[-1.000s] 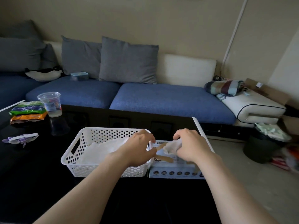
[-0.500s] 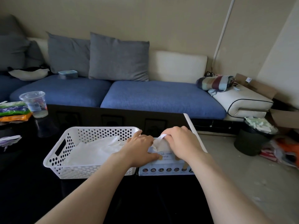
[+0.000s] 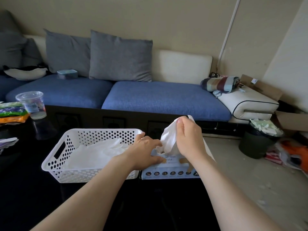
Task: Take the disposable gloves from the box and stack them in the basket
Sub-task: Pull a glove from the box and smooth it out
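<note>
Right hand [image 3: 188,139] pinches a glove [image 3: 169,140] half out of the box [image 3: 170,172]; left hand [image 3: 145,153] flat on the box; several gloves [image 3: 93,154] already in the basket [image 3: 55,165], more remain

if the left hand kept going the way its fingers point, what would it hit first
Probably the white glove that the right hand pinches above the box. The left hand lies flat on the box, nearly at the glove, though depth is unclear.
</note>
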A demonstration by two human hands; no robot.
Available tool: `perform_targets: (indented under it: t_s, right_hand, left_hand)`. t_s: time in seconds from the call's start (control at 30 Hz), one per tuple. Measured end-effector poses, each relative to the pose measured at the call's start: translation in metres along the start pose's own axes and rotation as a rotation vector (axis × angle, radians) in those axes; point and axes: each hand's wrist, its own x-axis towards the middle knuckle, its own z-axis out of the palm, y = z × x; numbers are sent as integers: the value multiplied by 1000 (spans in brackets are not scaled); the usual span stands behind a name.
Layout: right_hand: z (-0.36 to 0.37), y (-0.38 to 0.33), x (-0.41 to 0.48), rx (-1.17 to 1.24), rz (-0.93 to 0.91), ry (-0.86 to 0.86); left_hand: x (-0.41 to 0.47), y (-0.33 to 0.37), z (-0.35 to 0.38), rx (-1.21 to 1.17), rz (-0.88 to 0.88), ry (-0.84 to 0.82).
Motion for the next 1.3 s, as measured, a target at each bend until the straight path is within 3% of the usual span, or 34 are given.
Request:
perform_targets:
  t_s: [0.17, 0.27, 0.4, 0.57, 0.77, 1.3]
  right_hand:
    - [-7, -23, 3, 222, 0, 186]
    - [-11, -37, 3, 368, 66, 211]
    - [-11, -44, 3, 604, 287, 132]
    - [-7, -51, 3, 741, 512, 11]
    - [-7, -58, 0, 827, 721, -179]
    - [-11, -66, -8, 480, 344, -486]
  left_hand:
    - [-12, 16, -11, -48, 11, -5]
    - [-14, 15, -16, -159, 3, 37]
    - [-22, 16, -33, -463, -69, 223]
    - [-39, 24, -51, -888, 33, 200]
    - [-41, 23, -54, -1033, -60, 401]
    - [-51, 6, -67, -1133, -75, 462]
